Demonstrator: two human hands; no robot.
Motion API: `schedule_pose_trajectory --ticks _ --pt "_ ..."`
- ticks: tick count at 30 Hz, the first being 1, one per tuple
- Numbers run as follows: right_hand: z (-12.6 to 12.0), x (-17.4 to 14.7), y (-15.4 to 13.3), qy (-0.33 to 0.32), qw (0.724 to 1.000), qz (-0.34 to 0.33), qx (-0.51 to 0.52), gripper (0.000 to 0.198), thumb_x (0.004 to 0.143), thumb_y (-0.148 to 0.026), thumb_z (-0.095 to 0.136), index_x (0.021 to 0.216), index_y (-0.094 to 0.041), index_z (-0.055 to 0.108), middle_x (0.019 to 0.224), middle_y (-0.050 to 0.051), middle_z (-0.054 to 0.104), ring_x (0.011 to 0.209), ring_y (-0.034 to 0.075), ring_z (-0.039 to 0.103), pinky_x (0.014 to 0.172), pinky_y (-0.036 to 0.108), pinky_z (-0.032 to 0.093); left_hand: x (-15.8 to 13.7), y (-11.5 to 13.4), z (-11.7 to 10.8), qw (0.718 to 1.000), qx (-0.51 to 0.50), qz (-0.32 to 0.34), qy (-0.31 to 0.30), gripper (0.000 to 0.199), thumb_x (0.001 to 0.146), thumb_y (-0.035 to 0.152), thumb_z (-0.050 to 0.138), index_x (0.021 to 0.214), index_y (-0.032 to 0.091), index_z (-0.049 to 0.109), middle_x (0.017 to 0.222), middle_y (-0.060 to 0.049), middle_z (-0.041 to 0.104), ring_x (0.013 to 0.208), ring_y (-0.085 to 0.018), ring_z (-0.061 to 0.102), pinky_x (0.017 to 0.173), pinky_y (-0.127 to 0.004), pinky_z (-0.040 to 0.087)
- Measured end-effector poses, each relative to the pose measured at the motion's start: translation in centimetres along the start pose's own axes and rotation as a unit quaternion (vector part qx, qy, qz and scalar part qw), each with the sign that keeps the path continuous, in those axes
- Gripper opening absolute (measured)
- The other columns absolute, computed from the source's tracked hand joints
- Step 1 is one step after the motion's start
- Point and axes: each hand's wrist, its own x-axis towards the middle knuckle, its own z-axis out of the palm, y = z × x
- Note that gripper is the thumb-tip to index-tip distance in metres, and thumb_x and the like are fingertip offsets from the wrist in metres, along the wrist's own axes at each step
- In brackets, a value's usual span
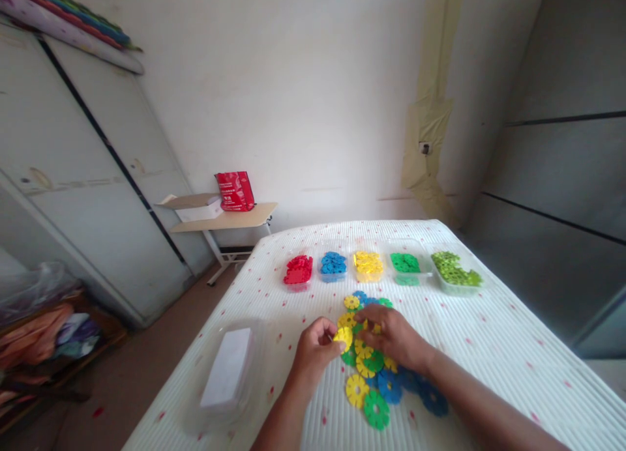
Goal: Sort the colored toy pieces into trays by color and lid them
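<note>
Now left hand pinches a yellow disc, right hand half-spread over the pile.

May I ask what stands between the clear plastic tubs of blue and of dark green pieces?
A clear plastic tub holding yellow pieces, as the head view shows.

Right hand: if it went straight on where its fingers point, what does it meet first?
Probably the loose yellow disc just ahead of the right hand. The held yellow disc in the left hand is close by; depth is unclear, so it might come first.
</note>
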Motion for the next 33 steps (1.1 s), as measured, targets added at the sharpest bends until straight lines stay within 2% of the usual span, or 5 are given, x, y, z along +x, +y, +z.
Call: schedule_pose_trajectory --ticks 12,17,22,25,33 --pt "1.0 0.3 -0.5 -0.057 0.993 0.029 0.101 0.009 0.072 -0.019 0.055 0.079 -0.017 0.059 0.063 -0.004 0.053 0.055 0.007 0.043 0.048 0.018 0.032 -1.0 1.1 1.1 0.997 -0.068 0.009 -0.041 0.023 0.055 0.021 0.062 0.076 0.015 0.054 0.06 0.003 0.056 0.049 -0.008 0.047 0.048 -0.021 0.04" --pt "-2.6 4.4 1.8 0.063 0.992 0.087 0.072 0.014 0.069 -0.031 0.059 0.069 -0.018 0.058 0.059 -0.002 0.056 0.053 0.009 0.048 0.048 0.021 0.038 -0.3 0.4 0.0 0.997 0.01 0.043 0.061 0.017 0.06 0.024 0.057 0.076 0.016 0.054 0.052 0.007 0.047 0.046 -0.007 0.042 0.046 -0.019 0.034" --pt "-6.0 7.8 3.8 0.216 0.954 0.198 0.066 0.032 0.071 -0.038 0.057 0.094 -0.017 0.062 0.077 0.005 0.066 0.053 0.012 0.058 0.05 0.024 0.045 0.5 -1.1 -1.1 0.986 0.092 0.048 0.129 0.013 0.063 0.025 0.054 0.074 0.017 0.055 0.05 0.007 0.045 0.046 -0.008 0.044 0.047 -0.019 0.034" --pt "-5.8 6.7 4.4 0.238 0.954 0.181 0.019 0.033 0.074 -0.041 0.053 0.096 -0.019 0.063 0.08 0.006 0.068 0.056 0.014 0.06 0.052 0.025 0.045 0.7 -1.5 -1.2 0.983 0.119 0.056 0.132 0.013 0.063 0.023 0.054 0.074 0.018 0.057 0.052 0.006 0.047 0.049 -0.009 0.046 0.05 -0.019 0.036" --pt "-3.0 -1.7 6.7 0.161 0.978 0.108 -0.072 0.025 0.079 -0.035 0.044 0.078 -0.018 0.062 0.073 0.004 0.066 0.062 0.016 0.059 0.059 0.027 0.045 0.6 -1.6 -0.8 0.965 0.194 0.108 0.141 0.014 0.063 0.017 0.052 0.075 0.017 0.06 0.066 0.003 0.055 0.059 -0.01 0.05 0.058 -0.021 0.039"
